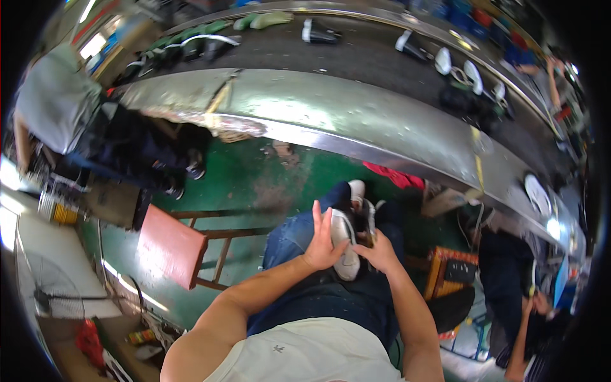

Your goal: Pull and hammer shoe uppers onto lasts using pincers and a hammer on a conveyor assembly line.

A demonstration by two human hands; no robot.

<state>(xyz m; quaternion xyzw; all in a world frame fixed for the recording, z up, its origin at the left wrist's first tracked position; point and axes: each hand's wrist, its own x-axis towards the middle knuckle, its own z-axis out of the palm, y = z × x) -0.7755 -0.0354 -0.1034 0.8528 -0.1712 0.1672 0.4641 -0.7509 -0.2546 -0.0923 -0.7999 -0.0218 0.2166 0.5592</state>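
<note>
White shirt nearest. Smooth, oblong white-soled shoe over denim trousers, short of metal tabletop's near edge. Left hand: fingers spread against shoe; right hand: fingers curled, grip indeterminable. Green floor.

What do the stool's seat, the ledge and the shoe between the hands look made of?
Seat: probably vinyl, smooth with a slight sheen. Ledge: likely sheet metal, silvery with bright reflections. Shoe: perhaps rubber, smooth and whitish; too blurred to settle.
</note>
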